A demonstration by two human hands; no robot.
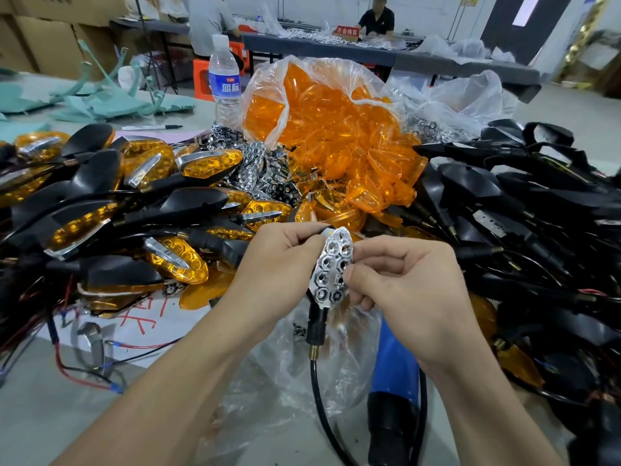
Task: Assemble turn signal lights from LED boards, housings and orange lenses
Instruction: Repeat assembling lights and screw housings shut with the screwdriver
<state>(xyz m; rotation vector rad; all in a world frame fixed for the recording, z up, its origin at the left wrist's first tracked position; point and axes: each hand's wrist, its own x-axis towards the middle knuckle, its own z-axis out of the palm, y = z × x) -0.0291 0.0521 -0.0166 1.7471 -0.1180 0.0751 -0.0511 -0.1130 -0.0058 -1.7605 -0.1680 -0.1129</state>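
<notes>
- Nearest me, the cable (318, 398) hangs limp from the housing (317, 321) over a clear bag (279, 371). It looks floppy and would likely swing, so I would not hold there.
- A blue tool (396, 364) lies just right of the cable.
- My left hand (279, 260) is curled round the housing's upper end. Only the black stem and its brass thread show below; the shell is hidden.
- My right hand (403, 280) pinches the right edge of the reflector (331, 267), which sits on the housing's face between both hands.
- I judge the reflector light, thin and stiff, with a slick chrome skin that marks easily. I would grip the rim, not the honeycomb cups, and press evenly so that it seats without bending.
- Farther out, finished lights (134, 203) are heaped on the left and bare housings (521, 196) on the right, wires tangled.
- Beyond, the lenses (329, 129) spill from an open bag. They look light, smooth and brittle, so I would take one by its edges.
- A bottle (223, 79) stands behind.
</notes>
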